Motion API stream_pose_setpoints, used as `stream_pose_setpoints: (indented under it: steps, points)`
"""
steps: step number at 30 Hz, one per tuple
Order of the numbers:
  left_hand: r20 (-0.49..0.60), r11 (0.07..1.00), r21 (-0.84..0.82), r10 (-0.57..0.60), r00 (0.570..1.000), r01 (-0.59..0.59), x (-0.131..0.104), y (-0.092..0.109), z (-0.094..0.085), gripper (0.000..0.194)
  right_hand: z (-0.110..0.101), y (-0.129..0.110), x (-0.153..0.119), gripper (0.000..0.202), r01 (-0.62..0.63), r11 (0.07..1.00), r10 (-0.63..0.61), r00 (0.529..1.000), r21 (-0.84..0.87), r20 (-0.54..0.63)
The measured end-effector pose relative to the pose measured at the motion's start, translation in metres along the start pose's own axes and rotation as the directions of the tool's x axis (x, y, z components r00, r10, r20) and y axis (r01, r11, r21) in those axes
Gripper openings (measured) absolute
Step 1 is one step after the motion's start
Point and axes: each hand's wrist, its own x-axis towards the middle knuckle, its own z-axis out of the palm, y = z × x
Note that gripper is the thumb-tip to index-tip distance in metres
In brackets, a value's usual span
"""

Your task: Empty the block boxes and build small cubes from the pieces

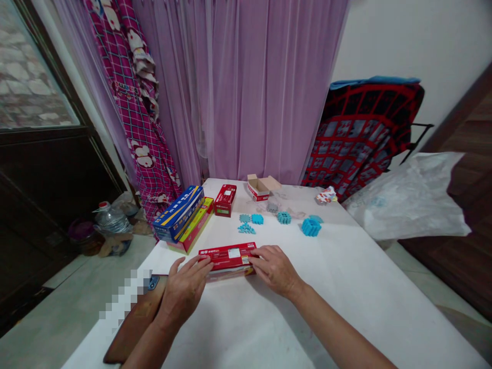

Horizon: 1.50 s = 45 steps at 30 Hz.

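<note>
A long red cardboard box (226, 253) with white print and a pale label lies crosswise on the white table (330, 287). My left hand (184, 289) grips its left end, fingers stretched over the top edge. At the opposite end, my right hand (277, 270) holds the box with its fingertips on the top and near side. The undersides of both hands are hidden. Beyond the box lie several blue interlocking plastic pieces (257, 219), with a stacked block of them (284, 218) and another bundle (311, 227) farther right. A grey piece (272, 207) sits behind.
At the left stand a blue box (179, 212) and a yellow-red box (196, 225). Toward the back are another red box (225, 200) and an opened carton (258, 189). A brown clipboard (136, 323) lies by my left forearm. A white plastic bag (403, 197) hangs at the right edge.
</note>
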Motion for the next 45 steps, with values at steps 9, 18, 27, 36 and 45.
stream_pose_setpoints:
  steps: [9,18,27,36,45]
  points:
    - [0.048,1.0,0.004,0.015,0.999,-0.016,0.005,-0.002,0.001,0.029,-0.001,-0.005,0.002,0.02,-0.026,1.0,0.026,1.0,0.015,-0.005]
    - [0.166,1.0,0.023,-0.021,0.986,0.017,0.037,-0.005,-0.009,0.062,-0.004,0.012,0.026,0.079,-0.155,0.987,0.141,0.954,0.035,0.265]
    - [0.488,0.992,-0.061,-0.07,0.87,0.114,0.071,0.002,-0.018,0.078,-0.002,0.018,0.021,0.081,-0.245,0.957,0.207,0.951,0.152,0.229]
    - [0.245,0.959,0.156,-0.27,0.931,0.237,0.179,0.009,-0.036,0.064,0.037,0.065,-0.041,0.036,-0.44,0.861,0.503,0.811,0.254,-0.299]
    - [0.109,0.829,0.378,-0.482,0.869,0.412,0.295,-0.017,-0.003,0.055,0.068,0.073,-0.074,0.027,-0.335,0.927,0.373,0.798,0.167,-0.474]
